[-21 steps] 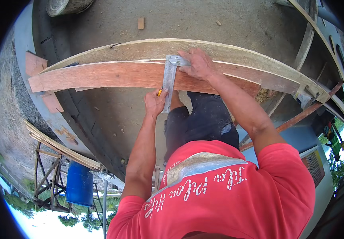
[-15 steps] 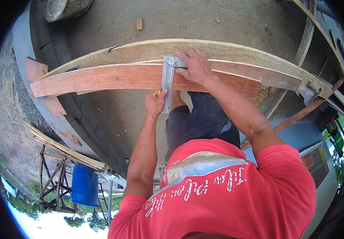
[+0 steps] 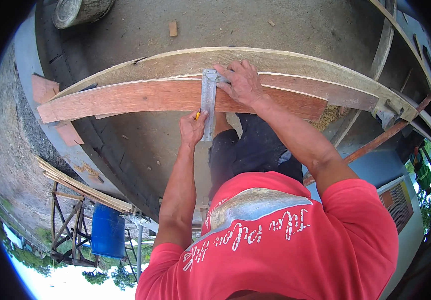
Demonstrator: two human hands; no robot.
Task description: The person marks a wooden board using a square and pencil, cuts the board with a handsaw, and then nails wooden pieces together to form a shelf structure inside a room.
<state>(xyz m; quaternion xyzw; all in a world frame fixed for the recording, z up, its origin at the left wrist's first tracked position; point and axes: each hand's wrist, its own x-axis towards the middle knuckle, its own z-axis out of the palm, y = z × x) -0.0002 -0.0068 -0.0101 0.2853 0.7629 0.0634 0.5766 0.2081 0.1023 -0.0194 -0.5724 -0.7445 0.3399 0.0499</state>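
Observation:
A reddish wooden board lies crosswise in front of me, bowed by the lens. Across it sits a metal try square, its long blade pointing toward me past the board's near edge. My right hand grips the square's short arm near the far edge, thumb and fingers closed around it. A yellow pencil is pinched in my left hand, next to the blade at the near edge. The pencil's tip is hidden. Behind the reddish board run a paler plank and another brownish board.
A power tool rests by the planks' right end, near a pile of sawdust. A rusty pole slants at right. Wood scraps lie on the low wall at left. A bucket stands far left, a blue barrel outside.
The square has slid slightly left along the board with my right hand on it. My left hand, with the pencil, has shifted slightly left beside the blade.

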